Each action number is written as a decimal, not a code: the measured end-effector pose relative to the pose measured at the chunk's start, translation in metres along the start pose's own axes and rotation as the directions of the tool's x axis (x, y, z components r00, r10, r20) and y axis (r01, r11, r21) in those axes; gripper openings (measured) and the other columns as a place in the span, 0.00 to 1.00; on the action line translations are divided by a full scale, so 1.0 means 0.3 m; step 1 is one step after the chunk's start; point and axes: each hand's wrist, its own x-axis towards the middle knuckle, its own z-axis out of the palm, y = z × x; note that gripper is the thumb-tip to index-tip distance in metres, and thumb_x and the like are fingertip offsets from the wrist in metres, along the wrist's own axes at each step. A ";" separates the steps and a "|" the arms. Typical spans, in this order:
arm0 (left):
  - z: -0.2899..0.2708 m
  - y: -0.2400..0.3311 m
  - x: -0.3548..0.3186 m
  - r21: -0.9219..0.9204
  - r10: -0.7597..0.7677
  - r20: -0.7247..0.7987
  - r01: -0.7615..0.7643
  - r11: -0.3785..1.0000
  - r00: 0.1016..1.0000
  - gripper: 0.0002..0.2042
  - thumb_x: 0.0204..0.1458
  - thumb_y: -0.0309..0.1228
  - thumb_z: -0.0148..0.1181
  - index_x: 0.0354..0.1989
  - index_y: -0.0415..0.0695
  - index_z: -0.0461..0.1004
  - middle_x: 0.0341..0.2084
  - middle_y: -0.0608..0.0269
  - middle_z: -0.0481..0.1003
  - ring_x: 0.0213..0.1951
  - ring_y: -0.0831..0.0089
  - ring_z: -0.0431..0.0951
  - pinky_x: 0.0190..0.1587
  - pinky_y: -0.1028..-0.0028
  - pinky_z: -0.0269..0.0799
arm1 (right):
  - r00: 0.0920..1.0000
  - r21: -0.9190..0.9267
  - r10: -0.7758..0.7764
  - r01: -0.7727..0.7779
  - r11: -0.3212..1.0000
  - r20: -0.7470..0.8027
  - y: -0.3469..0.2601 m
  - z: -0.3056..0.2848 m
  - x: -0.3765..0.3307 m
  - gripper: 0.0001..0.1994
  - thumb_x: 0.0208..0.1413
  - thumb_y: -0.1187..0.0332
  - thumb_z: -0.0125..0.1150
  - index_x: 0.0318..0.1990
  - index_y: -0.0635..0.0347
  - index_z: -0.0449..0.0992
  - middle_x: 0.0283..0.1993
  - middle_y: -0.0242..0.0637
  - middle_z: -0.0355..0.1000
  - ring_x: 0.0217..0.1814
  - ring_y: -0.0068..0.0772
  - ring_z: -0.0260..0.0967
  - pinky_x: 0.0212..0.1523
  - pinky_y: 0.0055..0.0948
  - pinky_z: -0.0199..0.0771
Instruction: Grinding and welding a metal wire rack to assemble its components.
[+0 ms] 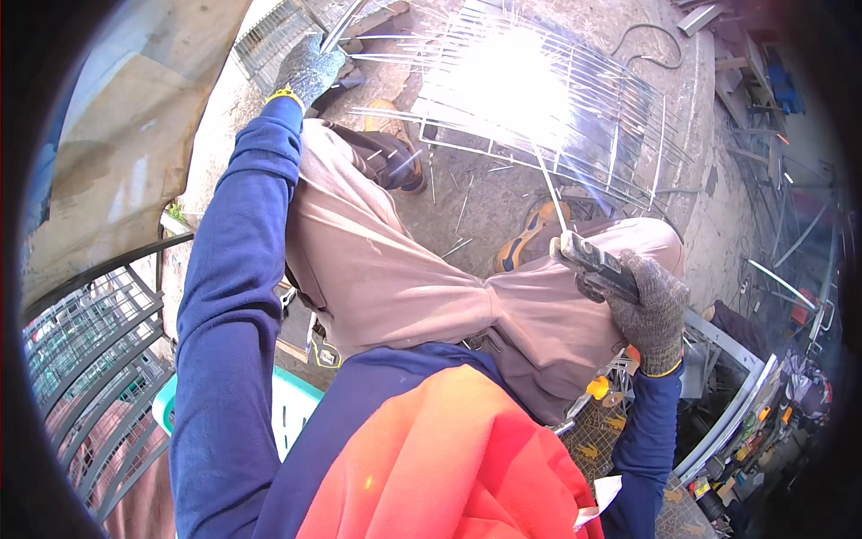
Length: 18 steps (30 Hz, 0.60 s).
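My right hand (654, 310), in a grey knit glove, is closed around a dark welding electrode holder (593, 262). From its jaw a thin pale welding rod (549, 187) runs up to a blinding white arc (516, 85), whose glare hides the rod's tip. Beneath that glare lies a grid of thin metal bars (620, 148) on the ground. My left hand (308, 70), in a grey glove with a yellow cuff, is up at the left of the grid. Its fingers are wrapped round a shiny metal bar (341, 25).
My boots (530, 235) and legs are spread before the grid. Loose wire pieces (464, 202) litter the concrete. A cable (651, 40) curls beyond the grid. Slatted metal (99, 377) and a turquoise plastic seat (292, 404) are at left. Tools and scrap (763, 431) crowd the right.
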 end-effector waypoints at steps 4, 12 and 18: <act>0.009 -0.010 0.005 -0.067 0.055 -0.067 -0.059 0.996 0.996 0.24 0.46 0.41 0.62 0.49 0.38 0.73 0.37 0.48 0.78 0.36 0.61 0.80 0.43 0.64 0.73 | 0.998 0.004 0.028 -0.028 1.000 -0.058 0.022 0.016 -0.030 0.24 0.37 0.64 0.72 0.47 0.55 0.78 0.36 0.37 0.78 0.35 0.42 0.77 0.37 0.38 0.75; 0.020 -0.022 0.017 -0.038 0.085 -0.073 -0.088 0.995 0.994 0.24 0.46 0.41 0.62 0.48 0.38 0.73 0.36 0.48 0.78 0.36 0.61 0.80 0.43 0.64 0.73 | 1.000 0.008 0.025 -0.025 1.000 -0.005 0.018 0.008 -0.025 0.25 0.38 0.65 0.72 0.49 0.56 0.77 0.37 0.38 0.78 0.36 0.41 0.78 0.38 0.37 0.76; -0.003 -0.010 0.008 -0.084 0.026 0.012 -0.025 0.996 1.000 0.28 0.44 0.46 0.61 0.52 0.41 0.73 0.45 0.44 0.77 0.49 0.51 0.76 0.54 0.63 0.69 | 0.999 -0.007 0.044 -0.044 0.999 0.026 0.013 0.006 -0.022 0.26 0.38 0.64 0.73 0.49 0.56 0.76 0.37 0.37 0.78 0.37 0.42 0.78 0.39 0.37 0.76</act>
